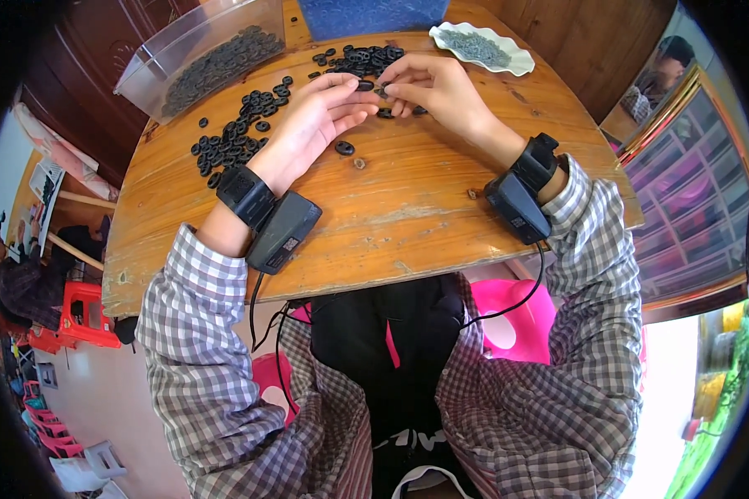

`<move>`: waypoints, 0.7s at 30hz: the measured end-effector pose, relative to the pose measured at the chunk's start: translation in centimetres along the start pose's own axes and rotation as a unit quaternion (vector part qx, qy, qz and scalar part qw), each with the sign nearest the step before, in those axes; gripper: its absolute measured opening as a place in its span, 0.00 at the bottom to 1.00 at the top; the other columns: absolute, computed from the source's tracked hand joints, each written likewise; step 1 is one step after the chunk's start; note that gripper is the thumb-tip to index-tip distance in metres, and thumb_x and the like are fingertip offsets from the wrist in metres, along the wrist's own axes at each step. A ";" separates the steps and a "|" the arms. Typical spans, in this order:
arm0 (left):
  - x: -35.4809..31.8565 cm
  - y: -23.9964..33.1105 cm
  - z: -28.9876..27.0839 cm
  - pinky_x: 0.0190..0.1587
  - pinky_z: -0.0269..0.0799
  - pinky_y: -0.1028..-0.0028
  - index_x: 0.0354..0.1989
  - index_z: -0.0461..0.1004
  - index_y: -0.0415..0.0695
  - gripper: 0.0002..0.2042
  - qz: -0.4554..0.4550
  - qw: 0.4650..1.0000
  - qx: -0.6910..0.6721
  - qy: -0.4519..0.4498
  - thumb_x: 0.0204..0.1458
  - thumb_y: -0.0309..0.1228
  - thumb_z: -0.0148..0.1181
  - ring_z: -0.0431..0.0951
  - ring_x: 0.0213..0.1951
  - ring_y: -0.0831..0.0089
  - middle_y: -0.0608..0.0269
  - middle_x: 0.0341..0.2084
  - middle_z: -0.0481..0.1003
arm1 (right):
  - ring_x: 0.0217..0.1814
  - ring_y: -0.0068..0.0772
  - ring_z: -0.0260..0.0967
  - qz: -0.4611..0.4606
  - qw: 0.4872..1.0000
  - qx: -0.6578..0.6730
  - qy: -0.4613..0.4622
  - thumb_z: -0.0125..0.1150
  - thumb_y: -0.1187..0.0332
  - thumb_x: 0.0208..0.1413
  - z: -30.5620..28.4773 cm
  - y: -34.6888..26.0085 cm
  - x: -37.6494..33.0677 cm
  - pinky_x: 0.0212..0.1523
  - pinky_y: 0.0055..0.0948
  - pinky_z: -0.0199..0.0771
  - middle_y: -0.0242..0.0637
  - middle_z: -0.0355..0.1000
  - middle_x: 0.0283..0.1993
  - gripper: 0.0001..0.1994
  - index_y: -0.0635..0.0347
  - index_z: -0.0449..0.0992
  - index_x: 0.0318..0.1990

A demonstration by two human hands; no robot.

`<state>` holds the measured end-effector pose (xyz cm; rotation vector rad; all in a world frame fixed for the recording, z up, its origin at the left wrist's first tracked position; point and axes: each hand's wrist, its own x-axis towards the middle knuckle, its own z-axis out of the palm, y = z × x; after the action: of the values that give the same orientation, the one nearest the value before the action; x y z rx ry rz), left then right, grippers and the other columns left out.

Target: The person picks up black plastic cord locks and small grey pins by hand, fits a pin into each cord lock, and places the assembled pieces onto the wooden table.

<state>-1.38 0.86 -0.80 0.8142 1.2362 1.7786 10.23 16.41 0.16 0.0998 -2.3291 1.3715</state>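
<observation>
My left hand (316, 116) and my right hand (429, 83) meet over the wooden table (408, 200), fingertips together. My left thumb and fingers pinch a small black ring (365, 85). My right fingertips hold a tiny part against it, too small to identify. Loose black rings (241, 125) are scattered on the table left of my left hand, and one ring (344, 148) lies just below it. Another heap of black rings (366, 58) lies beyond my hands.
A clear plastic bin (200, 50) of black rings stands at the far left. A white scalloped dish (478, 46) with small grey pieces sits at the far right. Red plastic stools (83, 316) and a seated person (17, 283) are at the left; drawers (682, 191) at the right.
</observation>
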 end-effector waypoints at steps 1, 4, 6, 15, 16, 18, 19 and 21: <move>0.0 0.0 0.1 0.41 0.71 0.80 0.43 0.62 0.38 0.11 0.001 1.000 -0.026 0.000 0.52 0.27 0.50 0.74 0.37 0.71 0.51 0.35 0.72 | 0.28 0.22 0.69 0.001 1.000 0.000 0.000 0.51 0.75 0.52 0.0 -0.1 -0.1 0.28 0.20 0.70 0.37 0.71 0.27 0.07 0.68 0.69 0.38; 0.1 -0.2 -0.2 0.43 0.70 0.79 0.42 0.63 0.37 0.11 0.014 1.000 0.006 0.000 0.52 0.27 0.51 0.74 0.38 0.70 0.52 0.36 0.71 | 0.27 0.21 0.69 0.011 1.000 -0.009 0.001 0.51 0.75 0.52 0.3 -0.2 -0.2 0.29 0.20 0.70 0.36 0.71 0.27 0.09 0.68 0.69 0.40; 0.1 -0.2 -0.2 0.42 0.70 0.79 0.42 0.63 0.37 0.12 0.016 1.000 0.015 0.002 0.51 0.27 0.52 0.74 0.38 0.71 0.53 0.36 0.71 | 0.27 0.21 0.69 0.010 1.000 0.023 0.008 0.51 0.75 0.51 0.3 -0.1 -0.2 0.28 0.20 0.69 0.35 0.71 0.27 0.09 0.68 0.69 0.39; -0.4 0.3 0.6 0.40 0.68 0.81 0.44 0.65 0.38 0.14 0.007 0.996 0.090 -0.004 0.50 0.28 0.54 0.73 0.38 0.75 0.60 0.35 0.71 | 0.26 0.22 0.68 0.032 0.998 0.048 0.012 0.53 0.76 0.50 0.2 -0.1 -0.2 0.27 0.20 0.69 0.36 0.70 0.26 0.10 0.67 0.65 0.40; -0.5 0.3 0.6 0.40 0.68 0.81 0.43 0.67 0.38 0.13 0.003 0.995 0.098 -0.014 0.50 0.29 0.54 0.73 0.38 0.75 0.61 0.35 0.71 | 0.26 0.22 0.68 0.031 0.998 0.048 0.012 0.53 0.76 0.50 0.2 -0.1 -0.1 0.27 0.20 0.69 0.36 0.70 0.26 0.10 0.67 0.65 0.40; -0.4 0.1 0.3 0.40 0.68 0.82 0.42 0.68 0.38 0.12 0.006 0.995 0.104 -0.010 0.50 0.29 0.54 0.73 0.38 0.76 0.61 0.35 0.72 | 0.25 0.22 0.68 0.032 0.997 0.065 0.010 0.54 0.76 0.49 0.3 -0.2 -0.1 0.26 0.20 0.69 0.35 0.70 0.26 0.10 0.67 0.64 0.39; -0.3 0.1 0.1 0.40 0.68 0.82 0.41 0.69 0.38 0.12 0.010 0.994 0.109 -0.005 0.50 0.29 0.54 0.73 0.38 0.77 0.61 0.35 0.72 | 0.25 0.22 0.68 0.032 0.997 0.065 0.010 0.54 0.76 0.49 0.4 -0.3 -0.1 0.26 0.20 0.69 0.35 0.70 0.26 0.10 0.67 0.64 0.39; -0.3 0.0 0.1 0.40 0.68 0.83 0.41 0.69 0.37 0.11 0.010 0.994 0.109 -0.004 0.50 0.29 0.54 0.72 0.38 0.78 0.60 0.35 0.72 | 0.25 0.22 0.68 0.035 0.997 0.063 0.010 0.54 0.76 0.50 0.3 -0.2 -0.1 0.26 0.19 0.69 0.35 0.70 0.25 0.08 0.66 0.64 0.37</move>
<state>-1.15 0.67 -0.79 0.9580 1.4392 1.6740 10.33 16.02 0.18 0.0427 -2.2482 1.5447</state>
